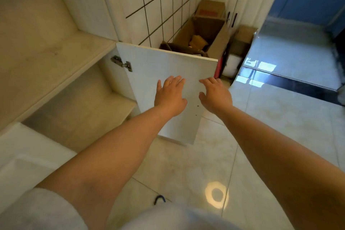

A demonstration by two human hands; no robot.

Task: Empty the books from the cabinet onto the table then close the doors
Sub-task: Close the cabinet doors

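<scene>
Cabinet door stands swung out on its hinge, beside the open cabinet whose visible shelf shows no books. Your left hand lies flat on the door's inner face, fingers straight and spread. Your right hand reaches the door's free edge, fingers relaxed, gripping nothing. Cardboard boxes sit behind on the tiled floor

Two hands, the left hand and the right hand. One open cabinet door with one metal hinge. Three cardboard boxes: the big open box, the far box, the small box.
</scene>
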